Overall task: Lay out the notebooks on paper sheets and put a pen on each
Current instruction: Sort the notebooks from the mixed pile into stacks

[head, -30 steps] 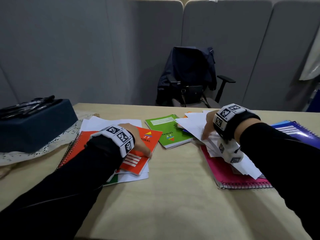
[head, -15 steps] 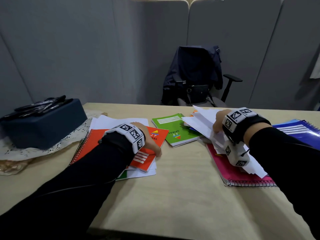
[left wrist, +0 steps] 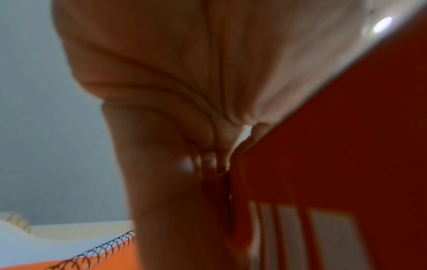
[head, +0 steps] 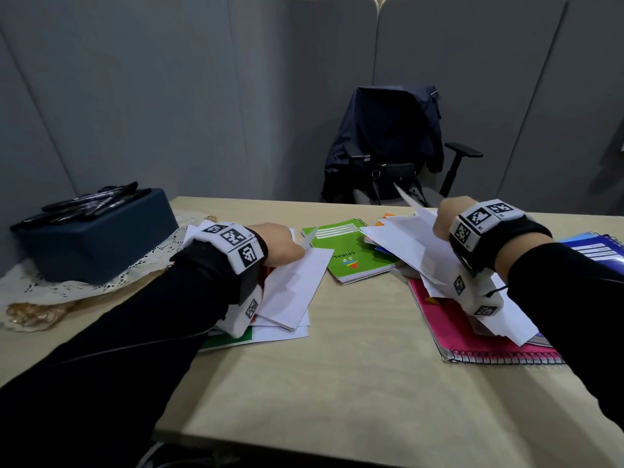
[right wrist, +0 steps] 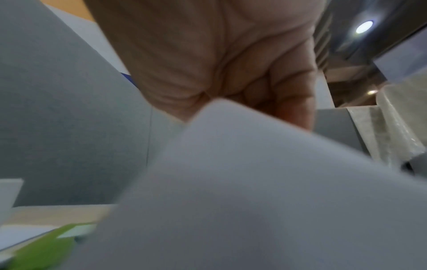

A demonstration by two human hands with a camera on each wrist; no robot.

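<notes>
My left hand (head: 287, 246) grips the near edge of the red notebook (left wrist: 346, 146) and tips it up, so in the head view a white face (head: 293, 282) is turned toward me. It sits on an orange spiral notebook (left wrist: 104, 261) and loose white sheets (head: 283, 332). My right hand (head: 445, 221) grips a bundle of white paper sheets (head: 415, 251) and lifts it off the pink spiral notebook (head: 472, 336). A green notebook (head: 344, 251) lies flat between the hands. Pens (head: 94, 201) lie on a dark blue box (head: 98, 241) at far left.
A blue notebook (head: 594, 248) lies at the right edge, partly under my sleeve. The box stands on a lace doily (head: 67, 285). An office chair (head: 388, 146) draped with a dark jacket stands behind the table (head: 337, 383). Grey partition panels close off the back.
My left hand has tipped the red notebook up from flat, showing a white face. My right hand has raised the paper bundle higher off the pink notebook.
</notes>
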